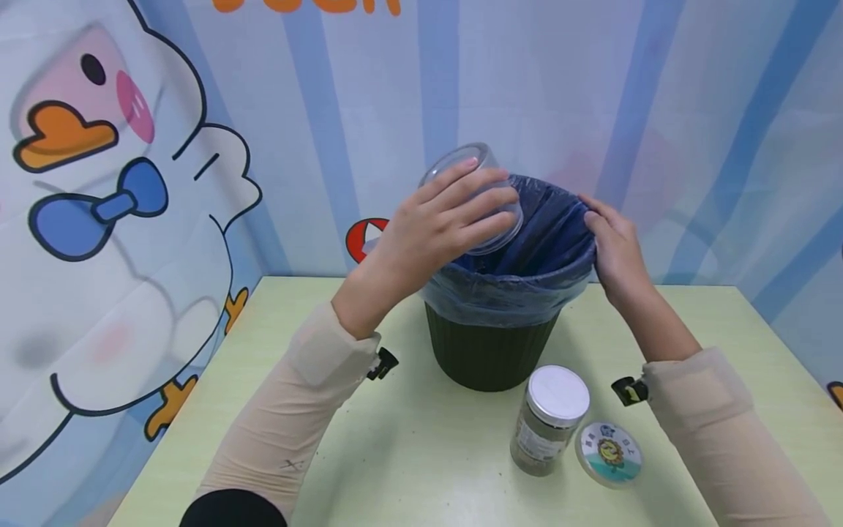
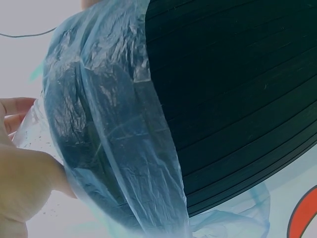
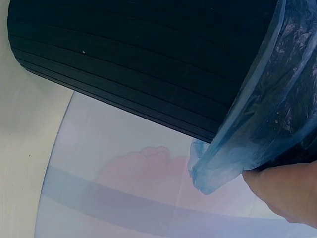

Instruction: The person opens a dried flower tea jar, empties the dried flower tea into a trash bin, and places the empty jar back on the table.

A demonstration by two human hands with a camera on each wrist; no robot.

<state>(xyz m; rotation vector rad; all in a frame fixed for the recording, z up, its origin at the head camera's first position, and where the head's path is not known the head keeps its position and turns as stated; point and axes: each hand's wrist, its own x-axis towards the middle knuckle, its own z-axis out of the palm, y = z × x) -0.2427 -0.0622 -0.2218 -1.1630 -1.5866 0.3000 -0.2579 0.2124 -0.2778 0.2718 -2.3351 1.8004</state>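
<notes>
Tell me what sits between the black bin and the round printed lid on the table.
The white-capped jar stands between the black bin and the round printed lid; the head view shows it.

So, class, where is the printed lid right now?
In the head view, the printed lid lies on the table, right of centre near the bottom, just right of the standing jar.

Place: staged tabletop recording set, by appearance; wider room cannot be told.
Backdrop (image 1: 382, 95): blue-striped printed sheet, creased, behind and beside the table.
Print: cartoon duck (image 1: 132, 241) with blue bow tie (image 1: 145, 188); orange lettering (image 1: 283, 4) cropped above.
Table (image 1: 421, 439): plain, pale green.
Wrist devices (image 1: 382, 363): black, one per cuff.
</notes>
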